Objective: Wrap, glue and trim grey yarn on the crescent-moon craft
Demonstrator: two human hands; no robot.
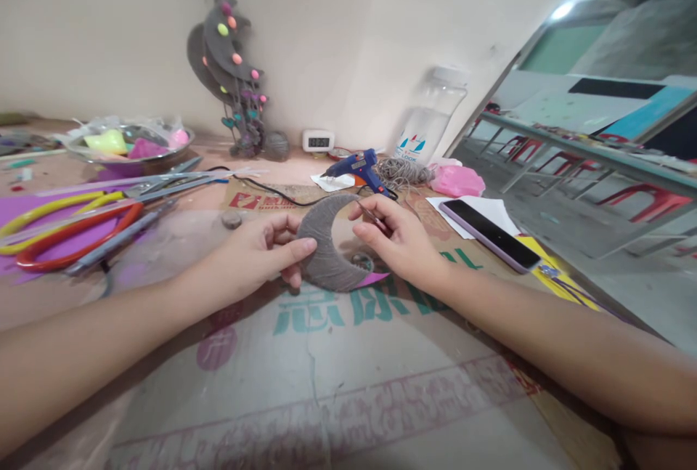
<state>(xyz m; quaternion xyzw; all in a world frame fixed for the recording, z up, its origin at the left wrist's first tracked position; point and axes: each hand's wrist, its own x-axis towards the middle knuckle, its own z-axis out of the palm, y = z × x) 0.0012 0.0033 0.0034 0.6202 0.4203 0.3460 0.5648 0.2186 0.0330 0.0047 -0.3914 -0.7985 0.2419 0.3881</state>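
Over the printed cardboard (305,390), gripping the grey, yarn-wrapped crescent (328,261) by its outer curve in the left hand (279,246), with the thumb across the front! Pinching what looks like a thin strand (364,208) in the right hand (396,236), right beside the crescent's upper tip. On past the phone (490,234), right of the grip, and the red-handled tool (133,219), well left. Beyond the grip, to the blue glue gun (356,165), then the bottle (428,125) behind it, and up to the decorated moon ornament (223,52) against the wall (327,27).
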